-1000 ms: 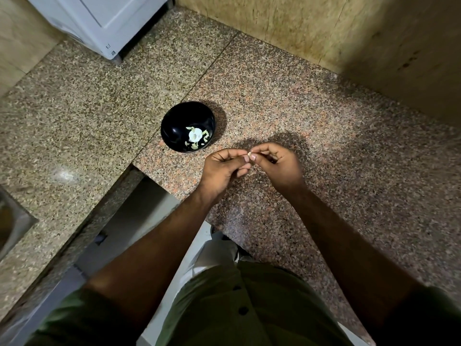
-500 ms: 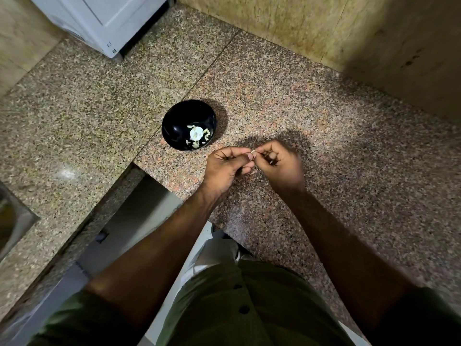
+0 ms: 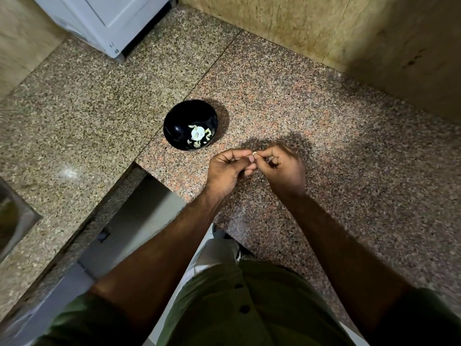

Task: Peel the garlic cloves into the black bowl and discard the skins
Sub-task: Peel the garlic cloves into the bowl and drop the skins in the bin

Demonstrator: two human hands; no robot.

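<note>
A speckled, polished granite countertop [image 3: 324, 126] meets a mottled tan wall [image 3: 324, 28]. On it sits a round, glossy black bowl [image 3: 174, 121] holding pale garlic pieces [image 3: 197, 133]. Just right of it, held above the stone, the left hand [image 3: 229, 171] and right hand [image 3: 287, 168], fingers curled, together pinch a small pale garlic clove [image 3: 254, 154].

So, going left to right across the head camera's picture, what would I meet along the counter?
Sink → black bowl → left hand → garlic clove pinched between both hands → right hand.
</note>
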